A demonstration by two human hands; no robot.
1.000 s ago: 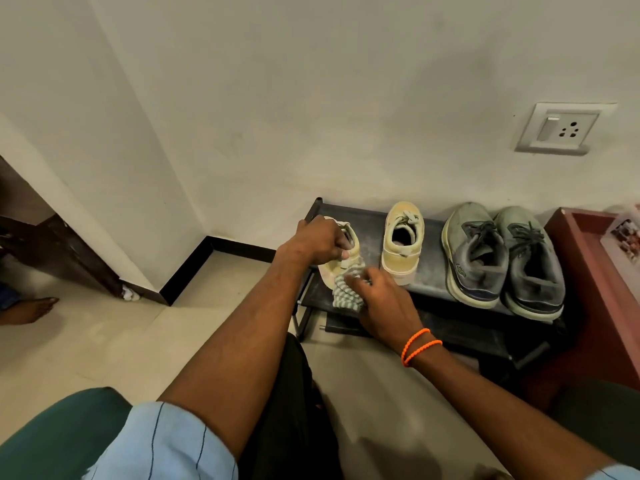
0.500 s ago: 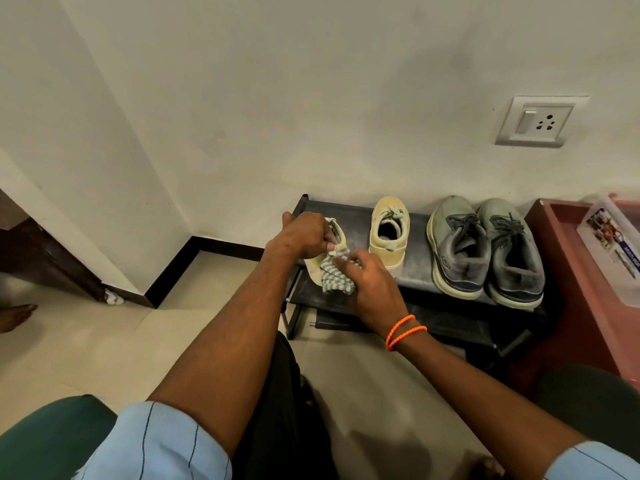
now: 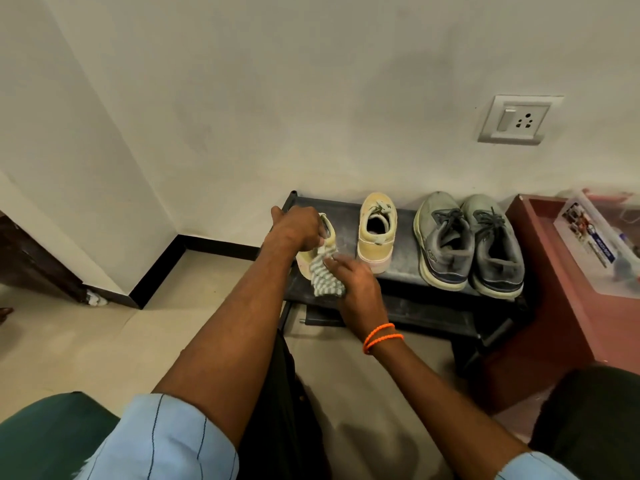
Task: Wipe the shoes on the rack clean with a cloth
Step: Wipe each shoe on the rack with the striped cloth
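While the left hand (image 3: 298,230) grips a yellow sneaker (image 3: 320,252) at the black shoe rack's (image 3: 398,251) left end, the right hand (image 3: 356,282) pinches a striped cloth (image 3: 323,277) against its heel. Rightward stand its mate (image 3: 376,230) and grey trainers (image 3: 469,242); a clear box (image 3: 602,244), contents indistinct, lies beyond.

Soft dim light, wide-angle edge bending

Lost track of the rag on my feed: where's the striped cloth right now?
In the head view the striped cloth is at the rack's left front edge, held by the right hand against the yellow shoe that the left hand grips.
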